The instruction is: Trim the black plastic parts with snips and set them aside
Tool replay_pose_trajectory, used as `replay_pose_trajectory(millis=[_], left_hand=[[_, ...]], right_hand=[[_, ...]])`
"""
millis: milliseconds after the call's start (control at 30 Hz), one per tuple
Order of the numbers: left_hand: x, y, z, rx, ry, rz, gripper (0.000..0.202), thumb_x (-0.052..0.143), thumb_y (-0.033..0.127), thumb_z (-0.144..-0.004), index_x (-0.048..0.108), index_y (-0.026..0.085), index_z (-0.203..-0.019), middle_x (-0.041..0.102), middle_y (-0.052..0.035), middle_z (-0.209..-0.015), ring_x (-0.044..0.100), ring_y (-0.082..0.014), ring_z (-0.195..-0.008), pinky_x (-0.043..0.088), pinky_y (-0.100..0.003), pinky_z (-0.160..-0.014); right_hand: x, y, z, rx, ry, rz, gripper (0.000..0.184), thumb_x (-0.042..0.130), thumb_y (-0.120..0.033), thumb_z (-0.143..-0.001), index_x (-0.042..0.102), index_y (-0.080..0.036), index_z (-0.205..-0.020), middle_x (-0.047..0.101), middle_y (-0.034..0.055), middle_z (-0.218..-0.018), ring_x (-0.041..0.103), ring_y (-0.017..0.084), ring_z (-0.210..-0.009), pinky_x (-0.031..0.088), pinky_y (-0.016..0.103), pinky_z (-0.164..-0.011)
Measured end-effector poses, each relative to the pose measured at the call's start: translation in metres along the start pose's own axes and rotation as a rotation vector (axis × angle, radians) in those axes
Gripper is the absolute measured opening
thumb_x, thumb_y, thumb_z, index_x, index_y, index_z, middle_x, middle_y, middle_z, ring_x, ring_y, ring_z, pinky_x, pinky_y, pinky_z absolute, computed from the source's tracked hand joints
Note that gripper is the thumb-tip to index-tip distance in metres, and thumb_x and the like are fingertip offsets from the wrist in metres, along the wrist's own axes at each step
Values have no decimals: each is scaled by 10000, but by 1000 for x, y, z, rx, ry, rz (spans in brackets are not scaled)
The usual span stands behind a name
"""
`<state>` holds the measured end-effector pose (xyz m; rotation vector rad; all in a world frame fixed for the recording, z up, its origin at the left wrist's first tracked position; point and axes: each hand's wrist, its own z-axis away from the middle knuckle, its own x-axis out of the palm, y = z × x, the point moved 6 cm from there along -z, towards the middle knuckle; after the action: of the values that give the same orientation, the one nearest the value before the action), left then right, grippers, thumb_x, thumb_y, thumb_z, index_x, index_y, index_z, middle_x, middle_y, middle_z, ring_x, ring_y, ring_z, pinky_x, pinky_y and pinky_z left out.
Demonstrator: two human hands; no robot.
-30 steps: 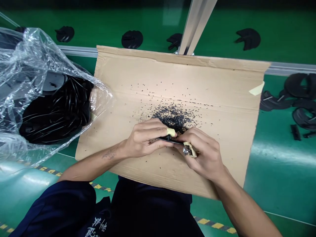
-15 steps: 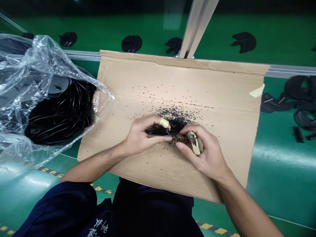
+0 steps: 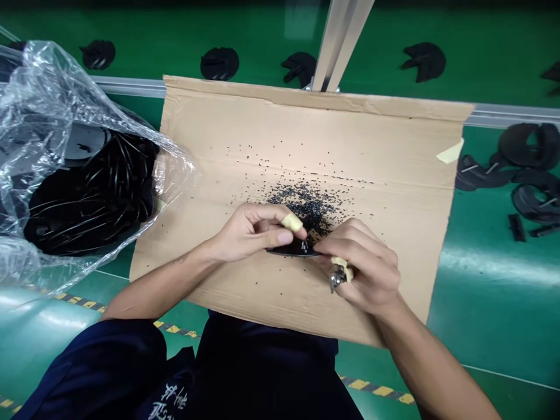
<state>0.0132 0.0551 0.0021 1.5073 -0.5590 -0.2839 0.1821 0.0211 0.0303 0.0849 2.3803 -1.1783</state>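
My left hand is closed on a thin black plastic part, pinching its left end; a yellow cot covers one fingertip. My right hand is curled around a small tool with a metal tip and a yellow wrap, and its fingers also touch the part's right end. Both hands rest over a sheet of brown cardboard lying across my lap. A heap of tiny black shavings lies on the cardboard just beyond my fingers.
A clear plastic bag full of black round parts sits at the left. More black parts lie at the right, and several on the green belt beyond a metal rail. A metal post rises behind the cardboard.
The right hand has turned over, so the tool's tip now points down toward me, and its fingers have closed onto the part. The left hand still grips the part.
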Motion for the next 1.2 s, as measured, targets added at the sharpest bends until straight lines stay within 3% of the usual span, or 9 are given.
replay_pose_trajectory(millis=[100,300,433,533,600,767,900,1200], left_hand=[[3,1,-3,-51,-105,-27,216,806,351,-840,763,140,-856,744,-78,-868,722,-129,-762,581,-205,-656],[10,5,-3,-79,-258,-14,230,759,372,-881,739,148,-836,725,-79,-853,695,-141,-797,574,-243,-725],[2,2,-2,-31,-153,-38,335,682,486,-920,741,157,-915,715,-71,-864,681,-135,-782,562,-236,-704],[-1,3,-1,99,-52,-110,487,774,572,-800,740,170,-1073,741,-98,-1000,707,-177,-918,588,-284,-827],[0,6,1,191,-1,-226,535,874,502,-710,738,178,-1115,752,-99,-1041,713,-189,-964,593,-298,-873],[-1,13,4,264,161,-408,248,824,279,-820,769,181,-1041,785,-71,-971,736,-156,-882,602,-262,-818],[-3,15,3,285,177,-425,243,834,241,-807,778,173,-1032,783,-73,-981,736,-149,-912,600,-253,-843],[0,16,3,361,103,-426,254,800,200,-838,773,175,-1090,757,-80,-986,710,-137,-924,592,-251,-828]], right_hand=[[3,-1,0,16,-40,-7,150,600,-152,-918,668,-233,-1024,684,39,-793,598,191,-707,469,369,-651],[9,-3,-2,78,-87,-56,162,578,-89,-916,653,-223,-967,638,17,-744,557,153,-645,445,326,-605],[4,1,-3,150,-9,-4,125,631,-121,-900,671,-219,-966,626,20,-765,579,160,-666,462,321,-618],[0,5,-2,207,50,38,126,663,-145,-887,679,-236,-972,636,20,-780,592,166,-678,467,315,-615],[-1,6,-1,229,62,48,120,665,-151,-887,674,-242,-965,636,15,-768,584,166,-662,457,310,-598],[-2,7,-4,260,7,89,99,684,-210,-888,637,-234,-971,645,26,-797,597,181,-697,468,314,-619],[-6,14,-7,286,-53,228,95,649,-217,-892,614,-220,-980,647,37,-829,593,190,-724,470,326,-657],[-2,15,-4,164,-121,390,74,596,-185,-903,636,-202,-963,654,52,-800,578,192,-701,446,332,-631]])
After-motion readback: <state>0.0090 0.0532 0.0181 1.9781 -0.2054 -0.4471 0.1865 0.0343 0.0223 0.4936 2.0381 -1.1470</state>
